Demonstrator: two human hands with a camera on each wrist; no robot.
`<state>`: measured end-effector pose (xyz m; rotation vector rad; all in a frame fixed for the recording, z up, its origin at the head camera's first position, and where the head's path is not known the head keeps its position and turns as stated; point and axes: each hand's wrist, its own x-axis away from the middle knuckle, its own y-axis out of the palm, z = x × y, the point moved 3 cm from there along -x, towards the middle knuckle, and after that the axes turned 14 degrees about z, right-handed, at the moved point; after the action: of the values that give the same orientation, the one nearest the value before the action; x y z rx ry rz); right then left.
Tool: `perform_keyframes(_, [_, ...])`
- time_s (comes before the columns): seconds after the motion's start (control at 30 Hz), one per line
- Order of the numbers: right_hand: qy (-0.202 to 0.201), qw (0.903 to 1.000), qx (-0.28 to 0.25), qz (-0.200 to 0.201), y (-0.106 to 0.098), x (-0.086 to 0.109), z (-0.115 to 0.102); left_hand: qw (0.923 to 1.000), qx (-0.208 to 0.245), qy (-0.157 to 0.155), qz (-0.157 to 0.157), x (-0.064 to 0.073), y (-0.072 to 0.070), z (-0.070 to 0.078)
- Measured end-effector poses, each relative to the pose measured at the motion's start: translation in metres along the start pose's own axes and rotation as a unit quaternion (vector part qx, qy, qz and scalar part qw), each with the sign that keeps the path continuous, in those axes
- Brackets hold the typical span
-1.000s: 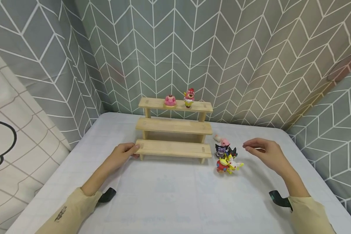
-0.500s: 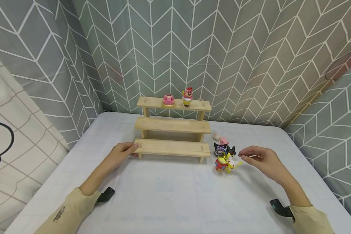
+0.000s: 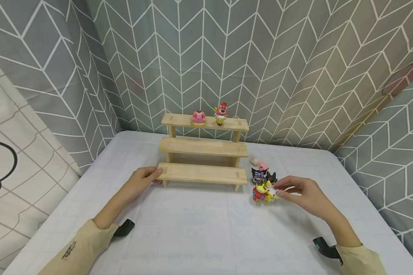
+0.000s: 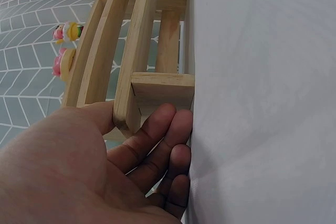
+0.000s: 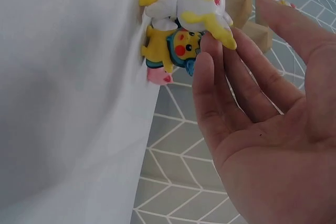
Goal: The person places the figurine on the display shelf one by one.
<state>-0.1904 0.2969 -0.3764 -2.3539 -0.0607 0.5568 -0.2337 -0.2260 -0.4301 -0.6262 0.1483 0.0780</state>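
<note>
My left hand (image 3: 146, 179) grips the left end of the bottom tier of a three-tier wooden display stand (image 3: 203, 173). In the left wrist view its thumb lies on the board's upper side, with curled fingers beneath. At the right of the stand, my right hand (image 3: 304, 194) reaches to a white-and-yellow toy figurine (image 5: 202, 11). Its fingers are by the figurine's yellow ear, and its thumb stands apart; contact is hard to tell. Close by are a yellow figurine with a blue hood (image 5: 181, 48), a red-and-yellow figurine (image 3: 259, 193) and a black-and-purple figurine (image 3: 259, 175).
On the top tier stand a pink figurine (image 3: 198, 117) and a red-hatted bear figurine (image 3: 221, 114). A pink figurine (image 3: 263, 165) lies behind the cluster. The table has a white cloth (image 3: 192, 229); a patterned grey curtain (image 3: 192, 57) hangs behind.
My right hand has moved left and toward me, from beside the cluster to the white-and-yellow figurine. My left hand keeps its hold on the stand.
</note>
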Motion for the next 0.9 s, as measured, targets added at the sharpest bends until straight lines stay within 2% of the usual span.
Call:
perform_keyframes(0.43, [-0.038,0.9987,0.031,0.012,0.016,0.003,-0.001,1.0,0.007,-0.005,0.001,0.001,0.0,0.001])
perform_keyframes(0.9, [-0.028,0.9964,0.068,0.041,0.023,0.002,0.001,0.9999,0.01,-0.007,-0.002,0.001,0.0,0.001])
